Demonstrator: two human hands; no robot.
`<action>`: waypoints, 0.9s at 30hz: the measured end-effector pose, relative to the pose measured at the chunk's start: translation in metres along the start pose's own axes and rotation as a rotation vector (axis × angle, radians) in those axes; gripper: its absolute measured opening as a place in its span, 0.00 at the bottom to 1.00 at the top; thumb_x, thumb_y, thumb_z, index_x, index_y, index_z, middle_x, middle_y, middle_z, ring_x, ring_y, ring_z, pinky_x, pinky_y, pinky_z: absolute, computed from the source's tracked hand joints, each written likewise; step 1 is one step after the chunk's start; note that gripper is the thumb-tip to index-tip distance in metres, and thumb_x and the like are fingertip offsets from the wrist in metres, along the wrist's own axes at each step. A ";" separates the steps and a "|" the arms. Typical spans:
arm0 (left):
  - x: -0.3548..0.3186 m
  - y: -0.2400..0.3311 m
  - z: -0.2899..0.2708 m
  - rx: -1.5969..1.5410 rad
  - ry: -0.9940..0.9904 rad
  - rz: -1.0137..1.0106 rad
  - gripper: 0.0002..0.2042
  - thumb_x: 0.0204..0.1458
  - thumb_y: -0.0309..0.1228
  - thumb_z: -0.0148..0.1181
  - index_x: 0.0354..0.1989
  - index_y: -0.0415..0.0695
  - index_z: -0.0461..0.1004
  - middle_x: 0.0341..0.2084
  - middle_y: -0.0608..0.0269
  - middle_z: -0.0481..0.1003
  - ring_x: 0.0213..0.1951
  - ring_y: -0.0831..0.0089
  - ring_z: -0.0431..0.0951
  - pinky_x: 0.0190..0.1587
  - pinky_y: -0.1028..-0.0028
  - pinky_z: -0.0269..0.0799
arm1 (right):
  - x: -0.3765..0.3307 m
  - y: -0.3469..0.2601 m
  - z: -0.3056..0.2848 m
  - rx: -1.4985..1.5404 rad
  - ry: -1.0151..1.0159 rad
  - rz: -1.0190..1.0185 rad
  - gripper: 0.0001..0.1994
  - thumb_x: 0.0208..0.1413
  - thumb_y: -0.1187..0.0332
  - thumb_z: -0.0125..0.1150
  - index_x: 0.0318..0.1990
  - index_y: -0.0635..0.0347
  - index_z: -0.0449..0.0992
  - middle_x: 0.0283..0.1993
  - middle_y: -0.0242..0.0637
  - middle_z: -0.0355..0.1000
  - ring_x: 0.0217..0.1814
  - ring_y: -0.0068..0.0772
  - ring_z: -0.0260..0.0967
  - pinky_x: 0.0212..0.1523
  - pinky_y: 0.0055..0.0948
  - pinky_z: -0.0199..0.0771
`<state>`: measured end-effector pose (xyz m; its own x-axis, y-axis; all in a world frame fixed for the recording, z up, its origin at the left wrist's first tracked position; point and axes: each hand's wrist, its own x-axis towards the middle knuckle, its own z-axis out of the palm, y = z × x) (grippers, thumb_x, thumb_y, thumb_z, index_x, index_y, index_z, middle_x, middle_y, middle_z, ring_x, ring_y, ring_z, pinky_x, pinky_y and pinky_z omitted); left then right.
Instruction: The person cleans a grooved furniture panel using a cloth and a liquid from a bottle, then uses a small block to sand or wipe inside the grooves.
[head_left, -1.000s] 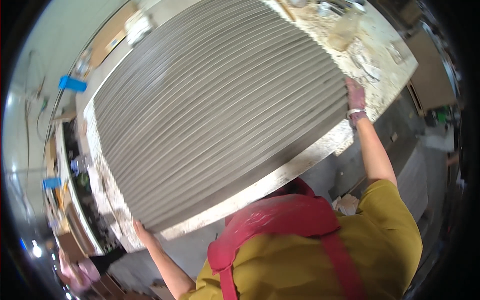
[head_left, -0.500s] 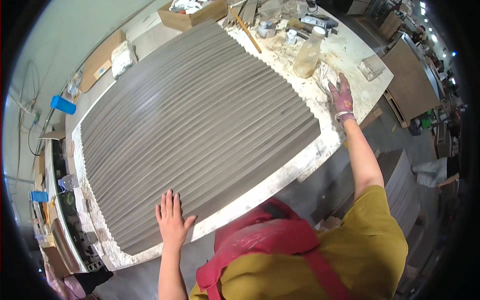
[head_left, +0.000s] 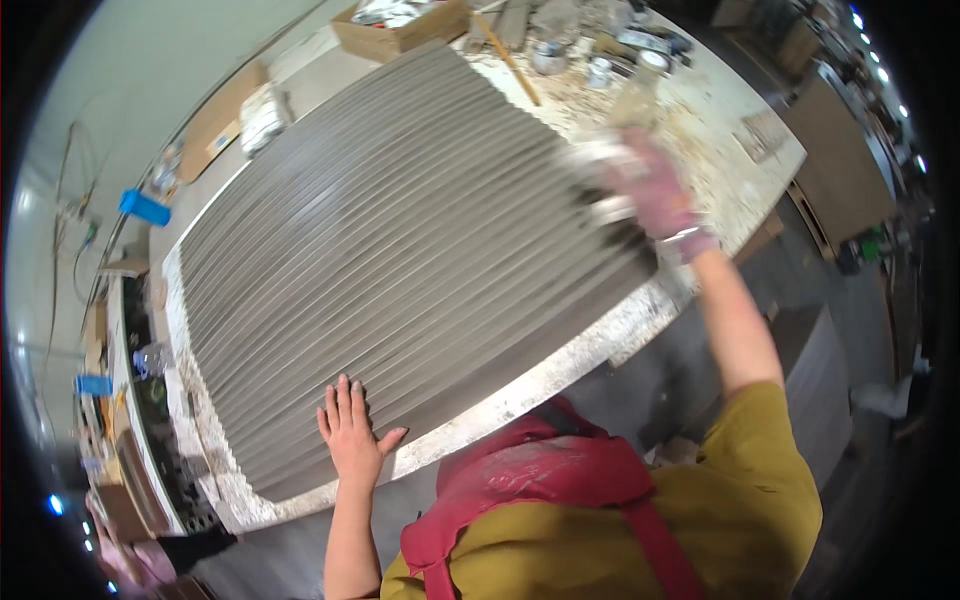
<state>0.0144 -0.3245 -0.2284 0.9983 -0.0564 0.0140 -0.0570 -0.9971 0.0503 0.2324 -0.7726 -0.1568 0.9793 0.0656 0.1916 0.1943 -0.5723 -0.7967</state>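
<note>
A large grey-brown ribbed panel (head_left: 390,270) lies across the worktable, its ridges running lengthwise. My bare left hand (head_left: 355,437) rests flat on the panel's near edge, fingers spread, holding nothing. Over the panel's right end is my right hand (head_left: 655,190), in a purplish-pink glove and smeared by motion. It grips a white crumpled cloth (head_left: 603,160), also blurred; whether the cloth touches the ridges I cannot tell. Just beyond that hand stands a cloudy plastic bottle (head_left: 638,95), partly hidden.
Along the far side are a cardboard box (head_left: 400,32), a wooden stick (head_left: 508,60), small jars (head_left: 549,57) and several tools. A white wrapped block (head_left: 264,120) and a blue cup (head_left: 145,207) sit at the left. Brown boards (head_left: 845,155) stand at the right.
My right hand has picked up the white cloth beside the bottle and swung left over the panel's right end. The left hand stays on the near edge. The view has shifted slightly.
</note>
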 end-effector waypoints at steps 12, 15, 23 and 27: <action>-0.001 0.006 -0.001 -0.057 0.023 -0.006 0.52 0.36 0.56 0.66 0.65 0.35 0.51 0.66 0.48 0.52 0.67 0.50 0.49 0.66 0.53 0.42 | -0.026 -0.005 0.162 -0.284 -0.276 -0.778 0.23 0.53 0.67 0.57 0.58 0.44 0.68 0.62 0.35 0.63 0.65 0.43 0.58 0.66 0.41 0.55; 0.001 0.003 0.003 -0.063 0.017 -0.007 0.52 0.34 0.58 0.66 0.64 0.35 0.53 0.67 0.51 0.51 0.68 0.53 0.49 0.66 0.52 0.42 | -0.001 0.080 0.025 -0.615 0.000 -0.241 0.15 0.56 0.68 0.54 0.52 0.53 0.72 0.53 0.40 0.70 0.54 0.39 0.68 0.55 0.36 0.67; 0.000 -0.002 0.003 -0.029 0.029 -0.017 0.53 0.33 0.58 0.66 0.63 0.34 0.54 0.66 0.51 0.53 0.67 0.53 0.50 0.66 0.52 0.42 | -0.073 -0.098 0.111 -0.621 -0.238 -0.457 0.31 0.38 0.47 0.64 0.51 0.50 0.71 0.50 0.37 0.68 0.52 0.40 0.67 0.58 0.46 0.61; -0.004 -0.007 0.014 -0.027 0.066 0.028 0.51 0.36 0.56 0.65 0.65 0.36 0.51 0.67 0.53 0.52 0.68 0.52 0.49 0.66 0.54 0.41 | -0.129 -0.019 0.159 -0.441 -0.103 -0.779 0.22 0.55 0.50 0.50 0.57 0.38 0.69 0.65 0.24 0.61 0.72 0.35 0.49 0.72 0.44 0.40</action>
<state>0.0110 -0.3176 -0.2431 0.9935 -0.0800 0.0816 -0.0862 -0.9934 0.0761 0.1116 -0.6404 -0.2578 0.5835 0.6270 0.5162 0.7863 -0.5951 -0.1659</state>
